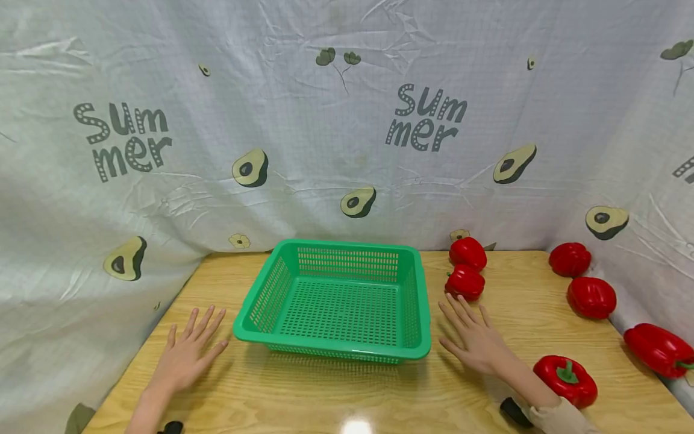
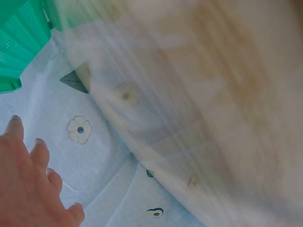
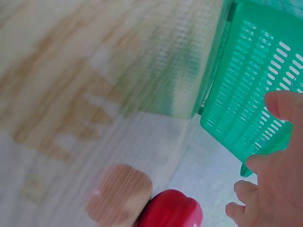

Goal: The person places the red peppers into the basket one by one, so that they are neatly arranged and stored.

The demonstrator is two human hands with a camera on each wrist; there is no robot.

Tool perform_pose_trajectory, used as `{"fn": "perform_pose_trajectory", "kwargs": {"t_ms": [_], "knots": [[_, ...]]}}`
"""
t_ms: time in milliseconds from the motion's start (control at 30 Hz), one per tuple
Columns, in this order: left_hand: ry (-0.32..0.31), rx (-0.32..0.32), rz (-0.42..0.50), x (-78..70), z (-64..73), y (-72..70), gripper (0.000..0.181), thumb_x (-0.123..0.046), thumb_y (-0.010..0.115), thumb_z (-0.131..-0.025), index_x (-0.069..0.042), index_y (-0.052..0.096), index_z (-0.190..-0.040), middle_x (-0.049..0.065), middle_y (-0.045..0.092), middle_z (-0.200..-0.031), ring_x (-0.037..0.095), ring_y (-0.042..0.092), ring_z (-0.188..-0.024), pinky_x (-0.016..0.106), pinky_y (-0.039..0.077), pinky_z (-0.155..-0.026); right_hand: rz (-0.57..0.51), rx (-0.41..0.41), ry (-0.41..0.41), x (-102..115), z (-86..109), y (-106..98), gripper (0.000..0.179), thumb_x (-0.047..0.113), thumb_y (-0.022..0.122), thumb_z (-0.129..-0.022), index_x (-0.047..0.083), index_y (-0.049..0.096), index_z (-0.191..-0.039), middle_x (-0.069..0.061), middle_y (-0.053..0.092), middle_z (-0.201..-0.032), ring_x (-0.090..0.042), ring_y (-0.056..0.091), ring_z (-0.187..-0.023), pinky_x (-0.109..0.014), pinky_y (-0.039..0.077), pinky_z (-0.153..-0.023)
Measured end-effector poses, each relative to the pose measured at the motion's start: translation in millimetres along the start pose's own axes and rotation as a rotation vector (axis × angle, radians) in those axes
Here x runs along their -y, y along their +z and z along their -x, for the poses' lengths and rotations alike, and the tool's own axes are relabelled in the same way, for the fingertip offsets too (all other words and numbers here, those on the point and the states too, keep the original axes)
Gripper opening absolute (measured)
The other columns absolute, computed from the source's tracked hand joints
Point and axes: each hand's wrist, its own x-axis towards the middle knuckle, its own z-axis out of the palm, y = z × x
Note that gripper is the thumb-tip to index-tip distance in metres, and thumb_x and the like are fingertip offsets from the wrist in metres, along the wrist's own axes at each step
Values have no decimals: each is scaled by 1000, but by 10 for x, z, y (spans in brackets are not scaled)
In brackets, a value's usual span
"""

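Note:
A green plastic basket (image 1: 344, 352) with slotted walls stands on the wooden table, and nothing lies in it. To its left my left hand (image 1: 187, 355) is held with fingers spread, holding nothing. My right hand (image 1: 477, 343) is on the basket's other side, fingers also spread and holding nothing. Just beyond its fingertips lies a red bell pepper (image 1: 465, 283), with another red pepper (image 1: 468, 254) behind it. A red pepper with a green stem (image 1: 565, 381) sits beside my right forearm. In the right wrist view my fingers (image 3: 279, 106) overlap the basket wall (image 3: 236, 94).
Along the table's right side lie three more red peppers, one at the back (image 1: 570, 260), one in the middle (image 1: 592, 298) and one nearer (image 1: 658, 349). A printed cloth (image 1: 303, 120) with avocados hangs behind and around the wooden table (image 1: 303, 398).

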Motion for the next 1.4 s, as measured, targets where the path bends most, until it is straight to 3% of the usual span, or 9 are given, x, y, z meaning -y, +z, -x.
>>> {"fn": "perform_pose_trajectory", "kwargs": {"t_ms": [267, 467, 600, 700, 800, 933, 1000, 1100, 1400], "knots": [[7, -7, 27, -26, 31, -4, 63, -45, 40, -91, -29, 11, -144, 8, 12, -151, 21, -15, -138, 62, -10, -104, 13, -20, -20, 0, 69, -66, 67, 39, 54, -85, 18, 26, -142, -13, 29, -145, -30, 17, -138, -36, -16, -111], [23, -33, 23, -32, 56, -4, 61, -43, 41, -92, -27, 13, -145, 10, 15, -150, 21, -13, -139, 59, -15, -105, 39, -52, -40, 4, 127, -117, 67, 38, 56, -84, 15, 30, -141, -14, 32, -143, -4, -12, -137, -24, -22, -107], [43, -40, 24, -34, 73, 0, 62, -42, 41, -92, -29, 11, -144, 9, 14, -150, 18, -15, -138, 60, -13, -104, 37, -40, -30, 1, 167, -159, 68, 40, 55, -85, 18, 26, -142, -12, 31, -144, -7, -8, -138, -19, -23, -105], [55, -45, 28, -51, 80, -11, 62, -41, 42, -92, -29, 11, -144, 9, 14, -150, 17, -15, -138, 62, -10, -104, 49, -27, -26, -4, 195, -198, 69, 41, 54, -85, 20, 23, -143, -9, 30, -145, -11, -1, -140, -18, -23, -104], [69, -58, 26, -76, 76, -35, 62, -40, 44, -91, -30, 13, -144, 9, 17, -150, 25, -7, -140, 64, -5, -104, 76, -39, -46, -13, 226, -231, 68, 41, 54, -85, 19, 25, -143, -5, 27, -147, -13, 2, -140, -19, -22, -106], [84, -72, 27, -112, 73, -89, 62, -39, 45, -91, -30, 14, -144, 10, 19, -149, 27, -3, -140, 65, -1, -104, 106, -68, -82, -42, 277, -269, 67, 39, 57, -83, 14, 31, -141, 0, 21, -149, -5, -8, -138, -20, -21, -107], [93, -86, 27, -124, 78, -110, 61, -38, 45, -91, -29, 15, -144, 10, 21, -149, 18, -9, -139, 64, -1, -104, 121, -79, -91, -60, 306, -289, 67, 38, 58, -83, 12, 33, -139, 2, 19, -150, 1, -13, -136, -20, -21, -107], [112, -114, 27, -138, 88, -131, 58, -37, 43, -93, -29, 16, -144, 8, 21, -149, 8, -13, -138, 62, -3, -106, 136, -73, -84, -78, 356, -333, 66, 39, 58, -83, 12, 34, -139, 0, 22, -149, 3, -15, -134, -20, -21, -107], [161, -162, 37, -228, 63, -212, 54, -34, 40, -94, -29, 17, -144, 0, 19, -150, 20, 1, -141, 54, -7, -110, 143, -36, -41, -115, 513, -487, 66, 41, 56, -84, 17, 32, -140, -5, 36, -143, 9, -16, -131, -22, -19, -109]]}}
